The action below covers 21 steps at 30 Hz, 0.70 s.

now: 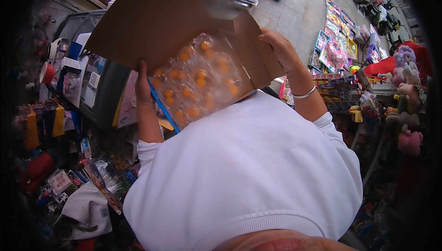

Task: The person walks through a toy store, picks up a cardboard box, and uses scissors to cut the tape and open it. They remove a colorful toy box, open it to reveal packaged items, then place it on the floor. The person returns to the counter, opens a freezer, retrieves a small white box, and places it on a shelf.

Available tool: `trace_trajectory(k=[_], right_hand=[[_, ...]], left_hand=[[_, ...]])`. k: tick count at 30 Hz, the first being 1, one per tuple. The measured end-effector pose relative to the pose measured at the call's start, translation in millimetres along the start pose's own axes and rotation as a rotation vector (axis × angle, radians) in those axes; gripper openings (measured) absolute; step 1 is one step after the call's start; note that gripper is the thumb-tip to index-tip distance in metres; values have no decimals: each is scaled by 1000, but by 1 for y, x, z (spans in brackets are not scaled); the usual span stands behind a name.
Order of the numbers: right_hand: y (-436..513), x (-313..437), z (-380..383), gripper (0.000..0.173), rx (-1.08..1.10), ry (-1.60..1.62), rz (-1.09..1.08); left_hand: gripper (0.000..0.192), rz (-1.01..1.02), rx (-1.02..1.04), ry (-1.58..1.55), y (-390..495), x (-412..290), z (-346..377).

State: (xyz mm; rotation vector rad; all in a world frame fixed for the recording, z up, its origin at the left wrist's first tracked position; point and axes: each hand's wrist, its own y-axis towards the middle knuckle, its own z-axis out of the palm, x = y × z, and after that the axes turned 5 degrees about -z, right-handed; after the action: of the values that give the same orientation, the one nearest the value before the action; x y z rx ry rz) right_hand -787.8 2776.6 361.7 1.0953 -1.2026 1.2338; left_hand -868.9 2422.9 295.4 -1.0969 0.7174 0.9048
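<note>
A brown cardboard box (155,19) is held before my chest with its large lid raised. Inside lie clear plastic packs (215,75) with small orange balls showing through the wrinkled film. One edge of the box has a blue outer side (162,104). My left hand (142,83) grips the box at its left side, thumb up near the lid's lower corner. On the right, my right hand (281,49) holds a side flap (253,42) between thumb and fingers; some fingertips are hidden behind the cardboard. A silver bangle circles the right wrist.
To the left stands a dark-framed case (100,95) with small goods and a red-and-white tub (47,72) on top. Colourful boxed toys (333,50) sit on the pavement at right. Plush toys (407,71) hang at far right. A white cloth bag (88,209) lies lower left.
</note>
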Motion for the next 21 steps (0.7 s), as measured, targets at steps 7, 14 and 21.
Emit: trace_trajectory(k=[7,14,21], right_hand=[[-16,-9,11,50,99,333,44],[-21,-3,30,60,200,180,10],[-18,-23,67,61,160,-372,-70]], left_hand=[[93,-38,-15,1,-5,8,-25],[85,-52,-58,-58,-9,10,-29],[77,-3,-32,-133,-18,14,-36]])
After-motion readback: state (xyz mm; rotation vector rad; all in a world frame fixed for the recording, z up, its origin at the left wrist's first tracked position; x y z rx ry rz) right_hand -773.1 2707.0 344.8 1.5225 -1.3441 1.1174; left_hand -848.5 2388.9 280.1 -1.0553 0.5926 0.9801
